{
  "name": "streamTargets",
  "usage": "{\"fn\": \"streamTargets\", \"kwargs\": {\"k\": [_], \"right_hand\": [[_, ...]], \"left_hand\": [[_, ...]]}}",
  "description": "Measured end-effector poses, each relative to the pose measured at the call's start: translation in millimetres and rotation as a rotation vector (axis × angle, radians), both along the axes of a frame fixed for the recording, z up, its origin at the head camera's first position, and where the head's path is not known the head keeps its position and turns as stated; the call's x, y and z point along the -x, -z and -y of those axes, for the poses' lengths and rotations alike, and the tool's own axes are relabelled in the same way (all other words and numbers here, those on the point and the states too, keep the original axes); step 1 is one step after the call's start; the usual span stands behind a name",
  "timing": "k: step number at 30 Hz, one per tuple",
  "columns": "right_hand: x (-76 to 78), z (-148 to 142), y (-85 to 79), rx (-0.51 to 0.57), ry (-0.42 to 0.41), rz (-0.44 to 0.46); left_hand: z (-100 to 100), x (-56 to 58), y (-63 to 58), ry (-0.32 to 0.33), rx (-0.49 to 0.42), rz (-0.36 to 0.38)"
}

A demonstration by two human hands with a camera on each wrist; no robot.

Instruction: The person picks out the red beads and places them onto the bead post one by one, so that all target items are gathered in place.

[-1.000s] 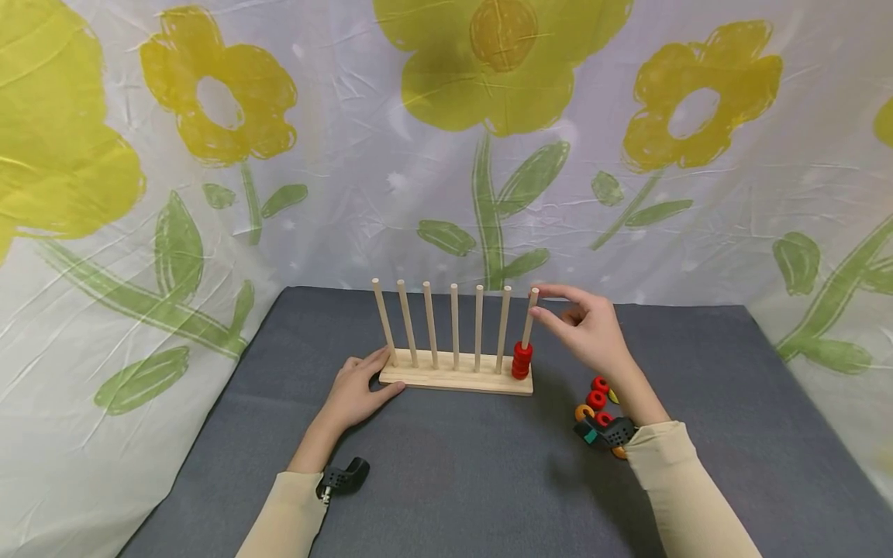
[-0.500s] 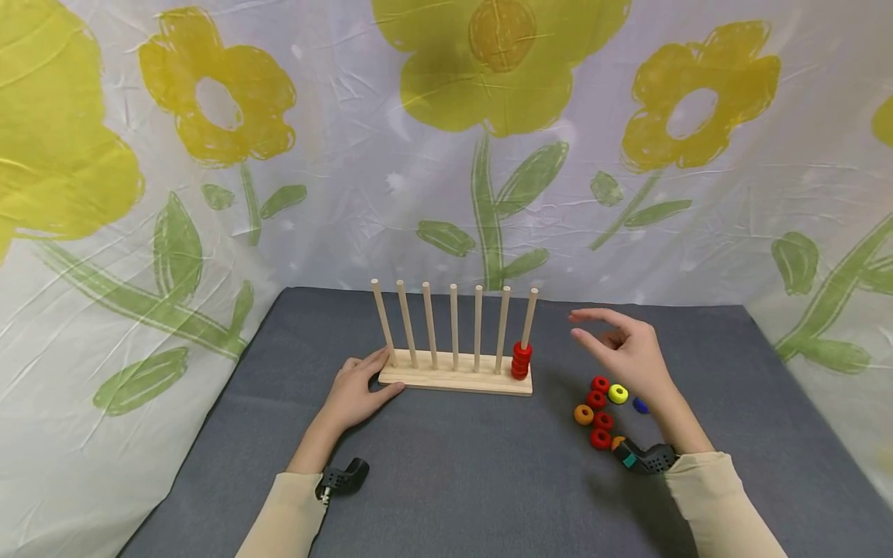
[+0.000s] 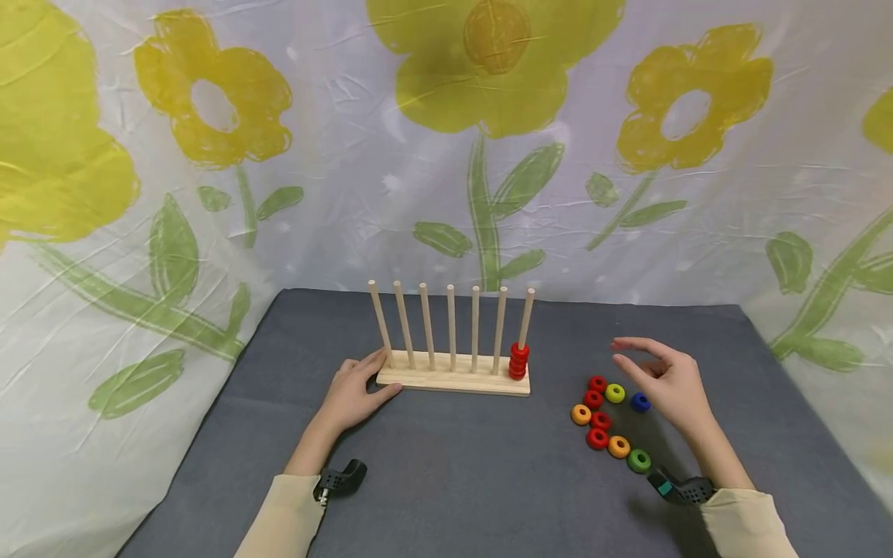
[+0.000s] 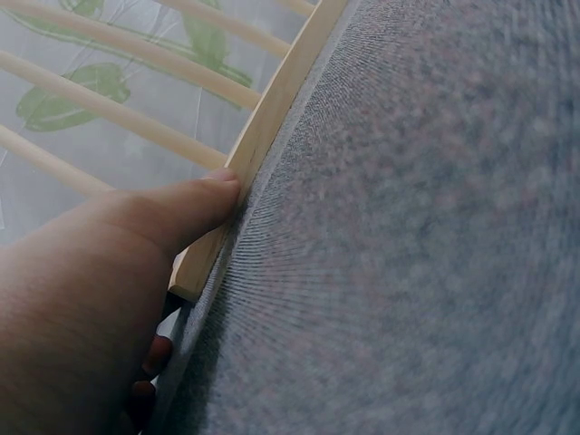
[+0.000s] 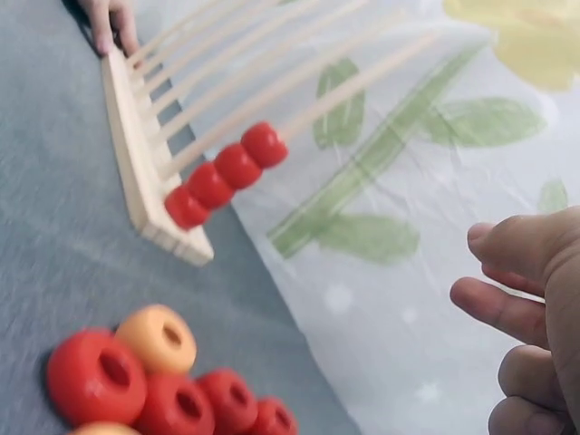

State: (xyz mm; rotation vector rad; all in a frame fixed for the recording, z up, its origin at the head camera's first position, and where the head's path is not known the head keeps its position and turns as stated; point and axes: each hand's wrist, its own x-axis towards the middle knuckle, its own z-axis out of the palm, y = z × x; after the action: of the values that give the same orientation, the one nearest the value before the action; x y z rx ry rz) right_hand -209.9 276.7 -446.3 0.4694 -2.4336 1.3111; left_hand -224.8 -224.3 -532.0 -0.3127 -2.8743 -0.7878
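Observation:
A wooden peg stand (image 3: 432,379) with several upright pegs stands on the cloth. Several red beads (image 3: 518,362) are stacked on its rightmost peg; the other pegs are bare. My left hand (image 3: 352,393) holds the stand's left end, the thumb (image 4: 204,204) along the front edge and the fingers partly hidden behind it. Away to the right, my right hand (image 3: 663,380) hovers with thumb and forefinger apart and nothing between them. Left of and below it lie loose beads: several red beads (image 5: 97,376), two orange beads (image 3: 618,446), a yellow bead (image 3: 615,394), a blue bead (image 3: 640,401) and a green bead (image 3: 639,461).
Dark grey cloth (image 3: 460,480) covers the table. Behind it hangs a pale curtain (image 3: 335,217) printed with yellow flowers. Each wrist bears a black camera mount, such as the left camera (image 3: 343,477).
My right hand has moved from the top of the rightmost peg rightward and down to beside the loose beads, uncovering the blue and green ones. My left hand stays on the stand.

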Motion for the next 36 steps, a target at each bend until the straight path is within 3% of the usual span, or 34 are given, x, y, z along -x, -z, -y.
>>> {"fn": "streamTargets", "kwargs": {"k": [8,14,23,26,31,36], "right_hand": [[-16.1,-20,17.5,0.008,0.074,0.062],[-19.5,-33,32.8,-0.009,0.103,0.100],[-17.8,-44,64.6,0.096,0.069,0.155],[-17.2,-45,73.3,0.082,0.038,0.180],[-16.7,-46,79.9,0.059,0.003,0.210],[-15.2,-44,81.1,0.030,0.008,0.182]], "left_hand": [[0,0.9,-0.5,0.004,-0.013,0.010],[0,-0.2,-2.2,0.008,-0.016,0.003],[0,0.0,-1.6,0.005,-0.016,-0.006],[0,0.7,-0.8,0.006,-0.008,-0.011],[-1,0.5,0.0,0.004,-0.008,-0.001],[0,1.1,0.9,0.001,-0.007,-0.007]]}}
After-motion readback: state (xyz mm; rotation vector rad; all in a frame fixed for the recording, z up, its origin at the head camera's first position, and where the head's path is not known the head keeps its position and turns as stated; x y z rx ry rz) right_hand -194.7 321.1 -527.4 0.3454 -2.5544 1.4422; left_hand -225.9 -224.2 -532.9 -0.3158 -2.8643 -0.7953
